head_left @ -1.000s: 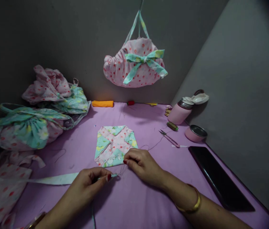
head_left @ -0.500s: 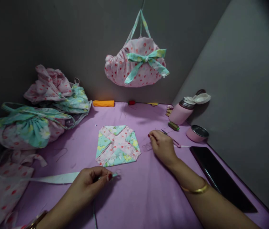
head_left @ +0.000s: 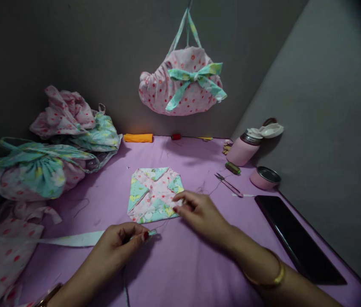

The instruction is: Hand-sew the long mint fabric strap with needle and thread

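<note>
My left hand is closed in a pinch on a narrow teal fabric strip, whose small end sticks out past the fingertips. The strip seems to continue below the hand toward the table's near edge. A fine thread runs up and right from that end. My right hand hovers at the right corner of a folded fabric patch, pink-dotted with teal floral corners. Its fingers are curled, thumb and index close together; whatever they hold is too small to make out. Loose thread lies behind this hand.
Thread snips, a green thread spool, a pink flask, its cup and a black phone-like slab stand right. Bundled fabric pouches fill the left. A pink pouch hangs above the back. A white strip lies left.
My right hand has moved left and toward me, from beside the snips to the patch's right corner, uncovering the snips. My left hand keeps its pinch on the strip almost unmoved.
</note>
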`<state>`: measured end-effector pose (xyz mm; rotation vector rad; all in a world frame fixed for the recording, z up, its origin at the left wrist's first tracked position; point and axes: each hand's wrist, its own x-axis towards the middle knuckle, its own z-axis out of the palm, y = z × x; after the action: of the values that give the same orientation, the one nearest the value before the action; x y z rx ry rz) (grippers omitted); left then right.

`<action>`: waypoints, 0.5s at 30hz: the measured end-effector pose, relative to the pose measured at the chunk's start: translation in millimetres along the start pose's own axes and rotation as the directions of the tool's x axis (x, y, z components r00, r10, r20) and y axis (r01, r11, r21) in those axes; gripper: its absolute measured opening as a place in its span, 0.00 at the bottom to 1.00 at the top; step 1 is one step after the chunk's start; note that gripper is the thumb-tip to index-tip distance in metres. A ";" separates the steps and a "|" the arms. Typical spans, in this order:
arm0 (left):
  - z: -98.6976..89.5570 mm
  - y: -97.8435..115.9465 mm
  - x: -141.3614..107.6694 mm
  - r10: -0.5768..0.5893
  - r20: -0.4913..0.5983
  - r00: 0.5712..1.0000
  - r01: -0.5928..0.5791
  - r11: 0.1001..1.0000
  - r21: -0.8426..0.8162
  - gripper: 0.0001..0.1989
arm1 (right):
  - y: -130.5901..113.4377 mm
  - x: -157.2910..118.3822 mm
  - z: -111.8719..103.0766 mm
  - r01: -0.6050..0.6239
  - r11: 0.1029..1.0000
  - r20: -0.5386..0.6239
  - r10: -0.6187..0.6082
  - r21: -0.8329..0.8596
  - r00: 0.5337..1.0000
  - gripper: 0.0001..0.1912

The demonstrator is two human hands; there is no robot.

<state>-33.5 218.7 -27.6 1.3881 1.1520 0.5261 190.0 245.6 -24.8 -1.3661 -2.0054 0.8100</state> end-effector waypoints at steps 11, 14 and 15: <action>0.4 -3.7 -1.6 -0.005 0.005 1.000 0.006 1.000 -0.022 0.14 | -7.7 1.6 6.5 0.069 0.988 0.081 -0.081 0.141 0.993 0.10; 0.7 -3.9 -1.4 -0.004 0.005 1.000 0.004 0.999 -0.038 0.14 | -1.9 4.5 3.7 0.045 0.991 0.001 -0.046 0.129 0.999 0.11; 0.6 -3.8 -1.0 -0.006 0.002 1.000 0.006 0.999 -0.039 0.14 | -0.2 4.7 3.8 0.038 0.992 -0.014 -0.037 0.116 0.999 0.11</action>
<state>-34.6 216.8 -30.9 1.3509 1.1386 0.5407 185.6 249.4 -26.6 -1.2608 -1.9372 0.8851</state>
